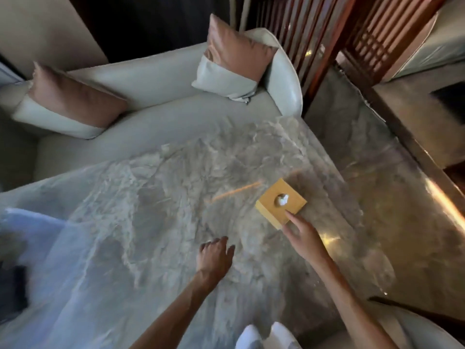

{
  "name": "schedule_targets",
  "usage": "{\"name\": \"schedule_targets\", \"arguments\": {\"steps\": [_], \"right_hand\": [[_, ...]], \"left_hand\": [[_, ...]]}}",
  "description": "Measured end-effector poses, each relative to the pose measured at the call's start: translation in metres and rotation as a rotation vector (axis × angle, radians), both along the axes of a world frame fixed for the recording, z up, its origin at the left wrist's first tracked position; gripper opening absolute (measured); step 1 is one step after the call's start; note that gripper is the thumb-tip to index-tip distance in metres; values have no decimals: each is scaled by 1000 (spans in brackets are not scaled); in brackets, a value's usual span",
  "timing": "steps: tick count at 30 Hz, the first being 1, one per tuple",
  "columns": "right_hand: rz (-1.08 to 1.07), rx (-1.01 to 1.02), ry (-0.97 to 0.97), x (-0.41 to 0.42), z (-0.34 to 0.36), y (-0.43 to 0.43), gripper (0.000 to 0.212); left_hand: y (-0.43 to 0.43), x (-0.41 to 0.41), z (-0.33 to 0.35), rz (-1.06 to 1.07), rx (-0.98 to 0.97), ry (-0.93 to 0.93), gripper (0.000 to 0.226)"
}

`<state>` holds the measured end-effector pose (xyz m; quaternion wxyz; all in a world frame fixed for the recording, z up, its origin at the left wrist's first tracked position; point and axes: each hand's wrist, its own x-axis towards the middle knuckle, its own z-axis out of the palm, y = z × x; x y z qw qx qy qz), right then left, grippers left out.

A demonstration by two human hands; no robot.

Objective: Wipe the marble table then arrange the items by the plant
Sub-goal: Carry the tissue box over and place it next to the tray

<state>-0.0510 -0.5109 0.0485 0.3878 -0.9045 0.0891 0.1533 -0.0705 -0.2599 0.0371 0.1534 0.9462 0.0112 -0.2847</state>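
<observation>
My right hand [305, 238] rests straight fingers on the near corner of the tissue box [293, 197], which sits on the right part of the marble table [163, 197]. My left hand [216, 255] hovers above the marble, fingers loosely curled, holding nothing. A sofa [151, 79] stands beyond.

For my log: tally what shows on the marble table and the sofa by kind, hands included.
Tissue box on the marble table: 1
Cushions on the sofa: 2
Hands: 2, left hand and right hand
Total: 5
</observation>
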Motion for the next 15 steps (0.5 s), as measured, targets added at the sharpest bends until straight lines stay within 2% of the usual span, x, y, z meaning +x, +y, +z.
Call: {"name": "schedule_targets", "arguments": {"steps": [5,9,11,15], "right_hand": [[-127,66,72,53,-14,-50,57],[-111,130,315,103,-39,-65,74],[-107,174,416,119,-53,-67,77],[-71,208,503,132,-69,-68,79]], "left_hand": [[-72,44,-7,337,-327,129,52],[-110,72,-16,752,-727,372,68],[-122,80,-20,888,-861,441,75],[-140,89,-26,968,-1005,413,57]]}}
